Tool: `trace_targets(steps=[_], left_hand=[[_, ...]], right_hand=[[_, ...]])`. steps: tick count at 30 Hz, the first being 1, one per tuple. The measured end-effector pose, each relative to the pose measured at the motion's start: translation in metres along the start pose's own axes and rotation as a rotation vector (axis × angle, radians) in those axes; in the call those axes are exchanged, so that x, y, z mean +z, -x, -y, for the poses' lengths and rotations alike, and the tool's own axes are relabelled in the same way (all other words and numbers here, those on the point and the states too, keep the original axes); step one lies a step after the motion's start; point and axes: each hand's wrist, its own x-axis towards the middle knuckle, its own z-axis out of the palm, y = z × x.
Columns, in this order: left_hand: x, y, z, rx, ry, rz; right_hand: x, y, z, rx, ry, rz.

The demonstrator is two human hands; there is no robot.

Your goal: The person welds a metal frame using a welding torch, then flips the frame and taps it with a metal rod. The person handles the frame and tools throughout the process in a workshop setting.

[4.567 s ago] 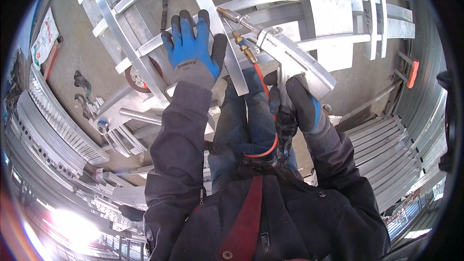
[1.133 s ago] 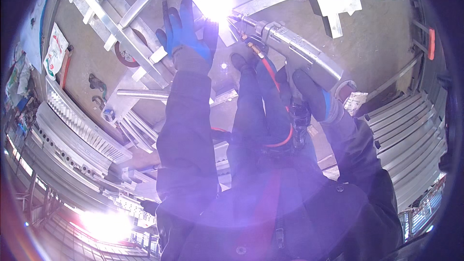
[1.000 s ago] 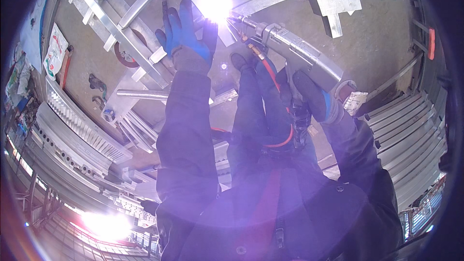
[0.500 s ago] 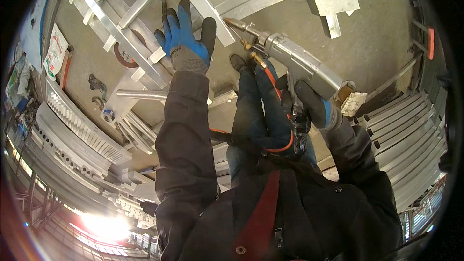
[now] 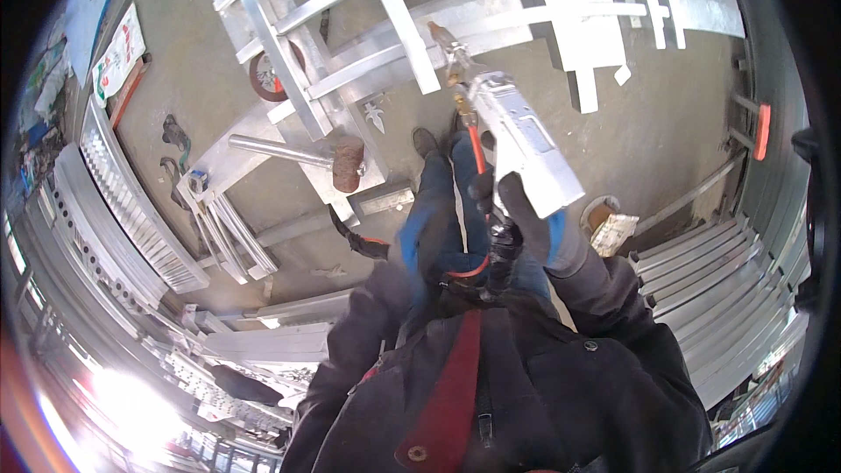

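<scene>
My right hand (image 5: 526,223), in a grey and blue glove, is wrapped round the black-taped handle of a silver gun (image 5: 526,136). The gun has a long narrow nose with a brownish tip, brass fittings and an orange hose (image 5: 477,151). Its tip points up and left, beside the end of an aluminium frame (image 5: 407,35); I cannot tell whether they touch. My left hand (image 5: 425,232) is low in front of my legs, smeared by motion, its fingers unclear. Left of it lies a mallet (image 5: 348,164) with a brown head and a silver tube handle.
A reddish disc (image 5: 273,74) lies beneath the frame bars. Long aluminium profiles are stacked at the left (image 5: 131,201) and the right (image 5: 701,276). A bundle of thin bars (image 5: 232,241) lies on the floor. A pale crumpled wrapper (image 5: 613,232) sits by a round container at the right.
My left hand has drawn back from over the frame toward my body, uncovering the mallet head. The gun in my right hand has shifted slightly left in view. My view has shifted too.
</scene>
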Motion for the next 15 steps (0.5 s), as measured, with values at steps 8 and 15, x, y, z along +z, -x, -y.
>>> trace_targets(steps=[8,15], left_hand=[[0.02,0.094,-0.021,-0.025,0.381,0.114],[0.016,0.102,0.03,0.004,-0.212,0.033]], right_hand=[[0.062,-0.027,-0.015,-0.219,0.499,0.015],[0.116,-0.001,-0.052,-0.399,0.759,-0.109]])
